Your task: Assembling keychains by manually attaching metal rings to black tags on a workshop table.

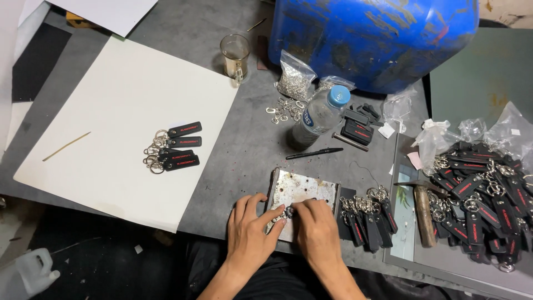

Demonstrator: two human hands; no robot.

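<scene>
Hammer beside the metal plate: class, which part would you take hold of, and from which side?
Take the hammer by its wooden handle, probably from the near end: it lies flat with the handle running toward the person and the metal head at the far end.

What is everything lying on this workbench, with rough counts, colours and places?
Metal plate: one, scuffed silver, front centre under the hands.
Key fobs on white sheet: four, black with rings, left of centre.
White sheet: one, left half.
Fob row: several, black, right of the plate.
Fob heap: many, black, far right.
Hammer: one, wooden handle, right.
Water bottle: one, clear, blue cap, centre back.
Pen: one, black, centre.
Glass mug: one, clear, back.
Bag of rings: one, silver, back.
Blue drum: one, top.
Left hand: pinching a small metal piece on the plate.
Right hand: same piece.
</scene>
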